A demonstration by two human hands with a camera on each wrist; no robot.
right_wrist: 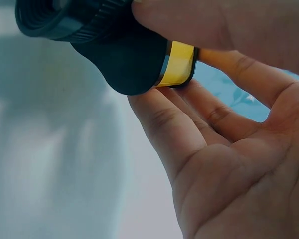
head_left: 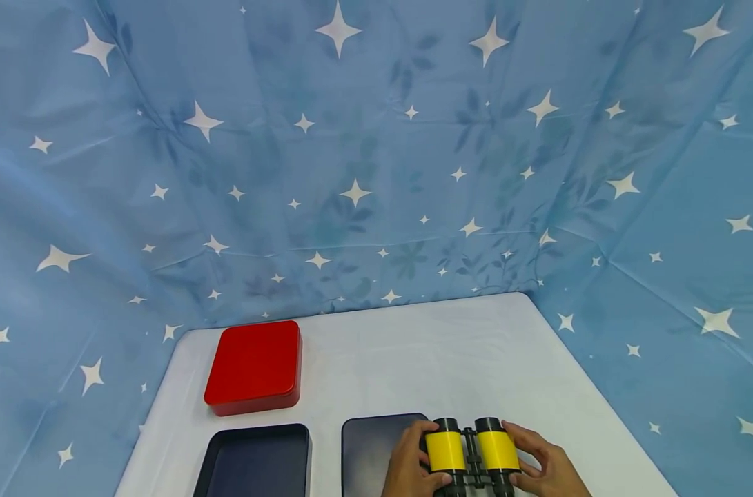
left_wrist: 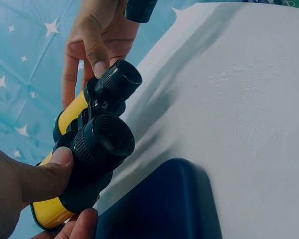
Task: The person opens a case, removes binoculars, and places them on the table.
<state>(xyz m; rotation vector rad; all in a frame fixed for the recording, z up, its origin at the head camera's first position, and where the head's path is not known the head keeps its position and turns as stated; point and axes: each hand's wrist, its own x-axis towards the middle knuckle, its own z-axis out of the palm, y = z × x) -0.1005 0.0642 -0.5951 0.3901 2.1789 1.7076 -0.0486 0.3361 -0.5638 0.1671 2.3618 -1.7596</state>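
Yellow and black binoculars [head_left: 499, 450] are held between my two hands at the front of the table. My left hand [head_left: 410, 461] grips the left barrel, its thumb near the eyepiece end and its fingers along the outer side. On the other barrel, my right hand [head_left: 546, 464] has its thumb and fingers around the outer edge. The left wrist view shows the black eyepieces [left_wrist: 109, 139] turned toward the camera and the binoculars raised above the white tabletop. In the right wrist view, my right fingers [right_wrist: 164, 119] support the barrel from below.
A dark flat tin lid or tray [head_left: 376, 442] lies just left of the binoculars, partly behind my left hand. Farther left is a dark open tray [head_left: 258, 459], with a red tin box [head_left: 255, 366] behind it. Blue star-patterned cloth [head_left: 351, 152] surrounds the white table [head_left: 426, 352].
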